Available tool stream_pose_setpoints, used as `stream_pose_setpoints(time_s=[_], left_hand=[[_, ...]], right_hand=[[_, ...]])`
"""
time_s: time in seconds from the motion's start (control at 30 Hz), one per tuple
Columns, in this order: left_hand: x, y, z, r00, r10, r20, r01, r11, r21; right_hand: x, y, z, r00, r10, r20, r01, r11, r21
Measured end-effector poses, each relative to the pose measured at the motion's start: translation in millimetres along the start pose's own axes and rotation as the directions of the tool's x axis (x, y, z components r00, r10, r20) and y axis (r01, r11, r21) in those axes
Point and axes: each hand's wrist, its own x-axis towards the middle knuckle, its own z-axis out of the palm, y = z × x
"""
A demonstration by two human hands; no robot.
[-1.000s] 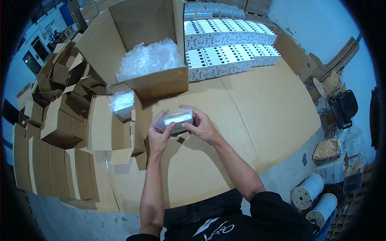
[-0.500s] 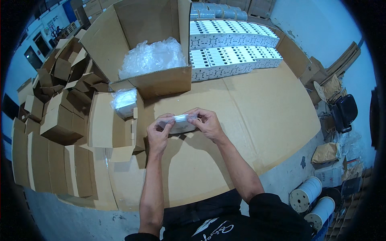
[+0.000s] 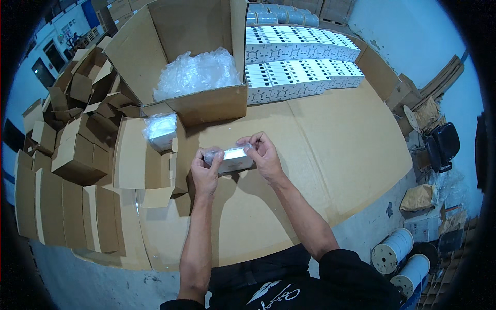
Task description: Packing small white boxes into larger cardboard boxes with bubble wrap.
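Between my two hands, above the middle of the brown table, is a small white box (image 3: 235,163) with clear plastic wrap at its top edge. My left hand (image 3: 207,169) grips its left end, thumb on the top edge. On the right end, my right hand (image 3: 262,155) pinches the plastic with thumb and fingers. Left of my hands stands an open cardboard carton (image 3: 135,165), and a plastic-wrapped white box (image 3: 161,132) sits at its far end. Beyond it, a large open carton (image 3: 206,106) holds a heap of clear plastic bags (image 3: 199,73).
Rows of white boxes (image 3: 299,77) with dark marks are stacked at the table's far right. Several open cardboard cartons (image 3: 77,160) crowd the left side. Cable spools (image 3: 392,250) and a black chair (image 3: 442,146) stand beyond the right edge of the table (image 3: 351,155).
The white box has tilted so that more of its front face shows below the plastic. My fingers have shifted slightly along its top edge.
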Motion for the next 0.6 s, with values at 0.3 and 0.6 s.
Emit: stream_pose_setpoints(time_s=[0.3, 0.6], left_hand=[[-1.2, 1.3, -1.4, 0.999, -0.023, -0.03, 0.023, 1.0, 0.007], [-5.5, 11.0, 5.4, 0.992, -0.062, -0.113, 0.076, 0.99, 0.122]], right_hand=[[-3.9, -22.3, -14.6, 0.967, -0.056, 0.247, 0.109, 0.972, -0.207], [-4.0, -15.9, -9.0, 0.981, 0.18, 0.065, -0.157, 0.95, -0.27]])
